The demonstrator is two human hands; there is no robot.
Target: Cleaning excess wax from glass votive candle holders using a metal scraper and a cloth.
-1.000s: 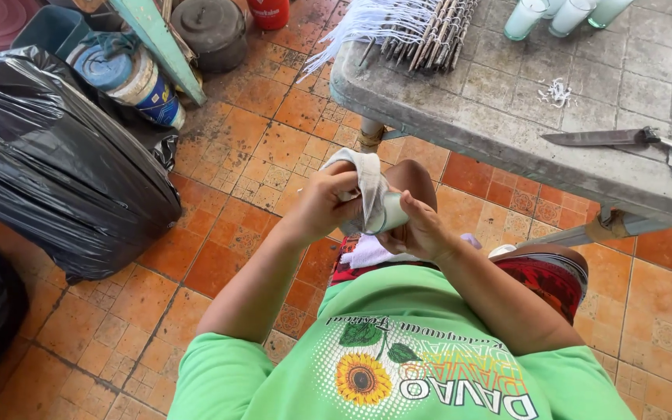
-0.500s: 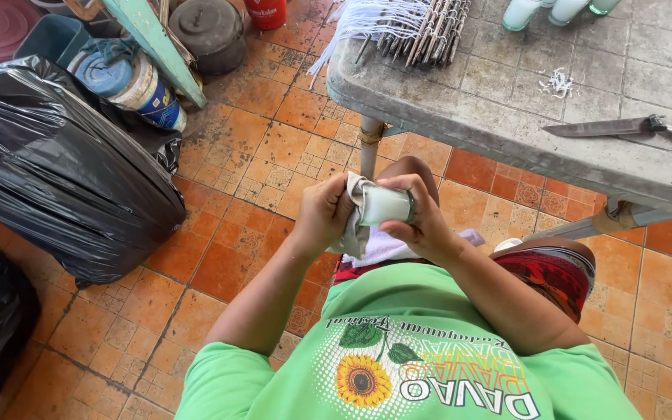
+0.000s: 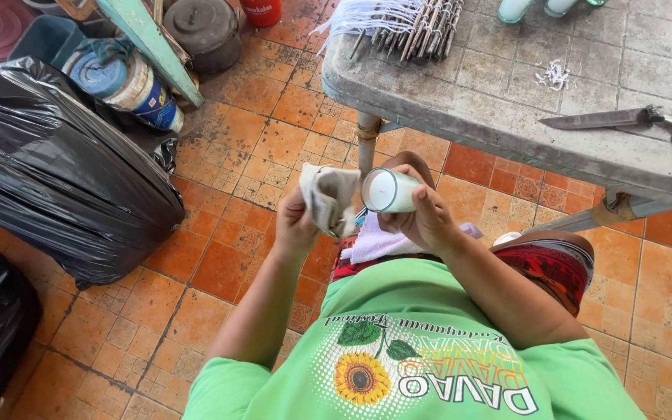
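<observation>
Seated person above a tiled floor. Right hand closed around a pale glass candle jar; left hand clenched on a grey rag just beside the jar's mouth. Left: black bags. Beyond: grey bench bearing a knife, its handle cut off, and bundled sticks.

White candle glass, grey-beige rag, green sunflower-print shirt, orange-tiled floor, grey tabletop, black bags.

Single head-worn view, looking steeply down, close over the lap, tiled floor beyond
</observation>
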